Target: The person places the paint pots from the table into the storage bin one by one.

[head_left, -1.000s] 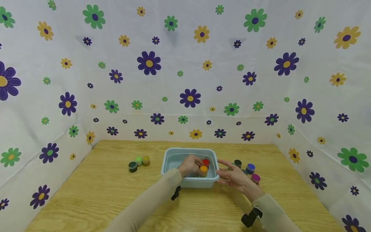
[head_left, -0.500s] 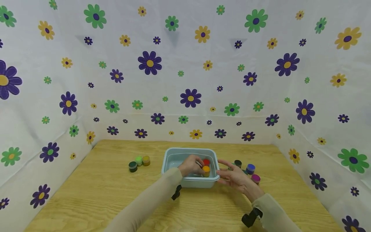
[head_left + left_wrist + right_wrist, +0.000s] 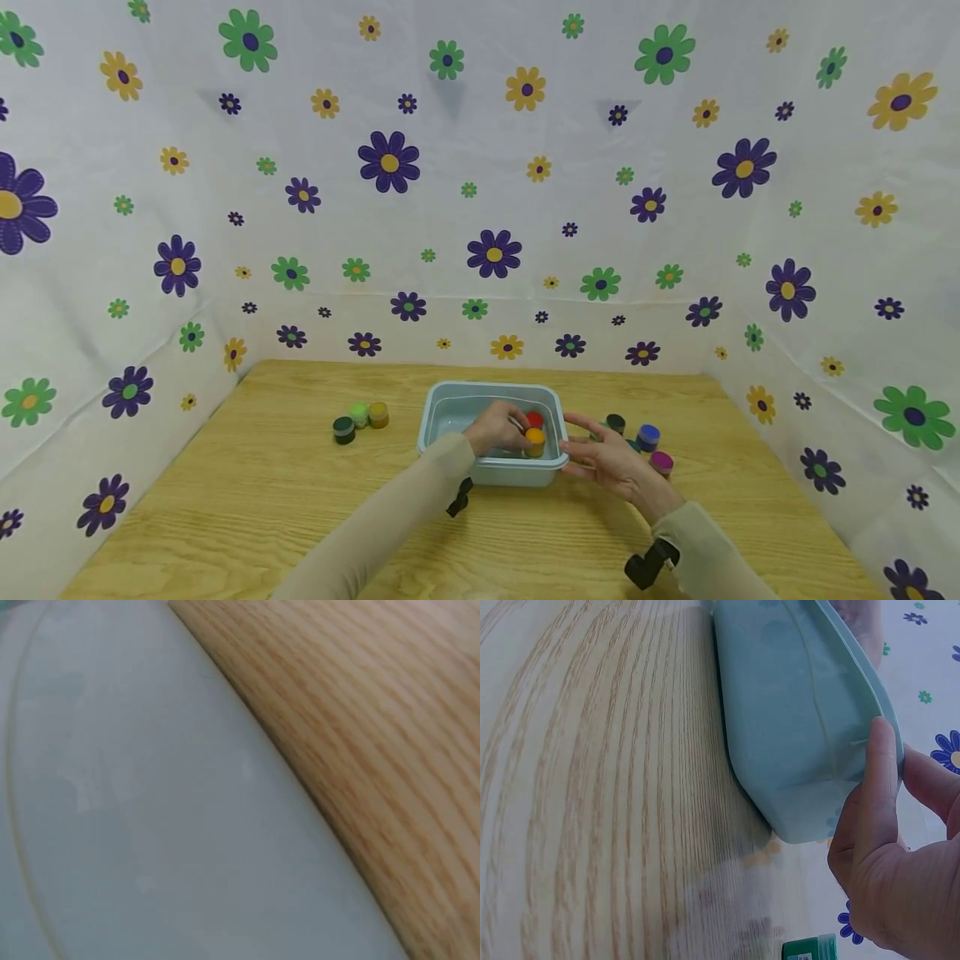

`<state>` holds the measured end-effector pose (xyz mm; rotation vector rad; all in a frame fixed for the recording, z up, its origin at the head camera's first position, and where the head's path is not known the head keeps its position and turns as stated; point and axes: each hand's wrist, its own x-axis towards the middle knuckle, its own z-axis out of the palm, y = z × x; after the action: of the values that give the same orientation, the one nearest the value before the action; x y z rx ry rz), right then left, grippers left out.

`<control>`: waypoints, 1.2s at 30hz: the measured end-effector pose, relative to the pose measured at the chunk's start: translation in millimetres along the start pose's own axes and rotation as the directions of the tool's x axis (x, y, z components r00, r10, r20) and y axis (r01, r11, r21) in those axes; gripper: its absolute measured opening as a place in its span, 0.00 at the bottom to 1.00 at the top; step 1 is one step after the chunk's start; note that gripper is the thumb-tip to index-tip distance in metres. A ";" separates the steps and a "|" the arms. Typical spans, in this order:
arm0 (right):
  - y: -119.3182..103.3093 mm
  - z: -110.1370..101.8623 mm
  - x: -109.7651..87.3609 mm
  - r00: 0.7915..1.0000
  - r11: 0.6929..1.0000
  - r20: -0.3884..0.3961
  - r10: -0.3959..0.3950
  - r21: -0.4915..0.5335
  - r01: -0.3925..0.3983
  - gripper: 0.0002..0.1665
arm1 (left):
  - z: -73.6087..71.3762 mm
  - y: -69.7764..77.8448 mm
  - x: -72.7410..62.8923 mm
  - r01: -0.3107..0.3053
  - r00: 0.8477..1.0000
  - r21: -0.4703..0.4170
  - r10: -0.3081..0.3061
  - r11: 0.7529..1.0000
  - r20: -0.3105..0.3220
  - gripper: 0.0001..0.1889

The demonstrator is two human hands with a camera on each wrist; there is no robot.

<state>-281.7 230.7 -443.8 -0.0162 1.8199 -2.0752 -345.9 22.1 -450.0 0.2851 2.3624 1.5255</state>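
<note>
In the head view a pale blue plastic tub [image 3: 442, 477] stands mid-table. My left hand [image 3: 495, 427] reaches inside it, fingers curled at the side of a small paint jar with an orange lid [image 3: 535, 442]. A red-lidded jar [image 3: 534, 419] sits just behind that one. At the tub's right end, my right hand [image 3: 607, 457] holds the rim near the front corner; the right wrist view has its fingers [image 3: 880, 772] on both sides of the rim. The left wrist view contains only the tub's outer wall [image 3: 172, 795] and wood, with the left hand hidden.
Left of the tub stand a dark green jar [image 3: 343, 431], a light green jar [image 3: 359, 416] and a yellow jar [image 3: 378, 416]. Beyond the right hand are a black jar [image 3: 615, 422], a blue jar [image 3: 648, 437] and a magenta jar [image 3: 662, 463]. Flowered cloth [image 3: 480, 192] encloses the table.
The orange-lidded jar has shifted slightly right within the tub, against the red one, with the left hand staying at its side. The right hand has kept its place on the rim.
</note>
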 end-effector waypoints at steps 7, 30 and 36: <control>0.2 0.7 -0.3 1.000 1.000 0.011 0.002 0.013 -0.002 0.45 | 0.6 0.5 0.5 -0.028 0.999 0.039 0.028 0.999 -0.024 0.13; 1.0 1.4 -1.1 1.000 0.999 0.000 0.005 0.032 -0.005 0.43 | -18.8 -0.4 -2.8 -0.106 0.993 -0.032 0.108 0.994 0.058 0.16; 0.1 1.4 -0.9 1.000 1.000 -0.013 0.008 0.023 -0.007 0.43 | -31.6 -3.6 -4.7 -0.116 0.992 -0.046 0.118 0.992 0.043 0.15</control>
<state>-280.5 229.6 -443.5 0.0101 1.8013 -2.0954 -353.1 -7.8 -440.5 0.4510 2.3103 1.6032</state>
